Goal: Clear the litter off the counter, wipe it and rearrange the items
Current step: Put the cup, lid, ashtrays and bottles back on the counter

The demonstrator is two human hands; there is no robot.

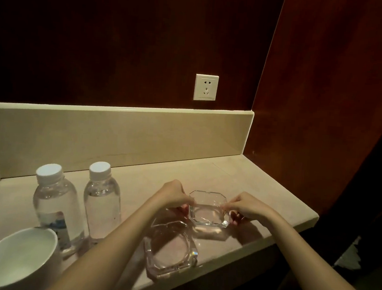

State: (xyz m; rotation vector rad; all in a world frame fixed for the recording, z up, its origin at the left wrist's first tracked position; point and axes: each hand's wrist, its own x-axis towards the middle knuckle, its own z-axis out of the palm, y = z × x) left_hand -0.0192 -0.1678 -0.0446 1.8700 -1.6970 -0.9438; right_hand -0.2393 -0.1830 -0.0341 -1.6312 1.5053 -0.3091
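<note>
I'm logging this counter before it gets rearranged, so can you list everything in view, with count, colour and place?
glass ashtray in hands: 1, clear, counter right of centre, gripped from both sides
second glass ashtray: 1, clear, near the front edge, partly under the left forearm
water bottles: 2, clear with white caps, upright at left
cup: 1, white, bottom-left corner, seems empty
counter: 1, beige stone, with matching backsplash
wall socket: 1, white, on the dark red-brown wall
left hand: 1, grips the ashtray's left side
right hand: 1, grips its right side
</note>
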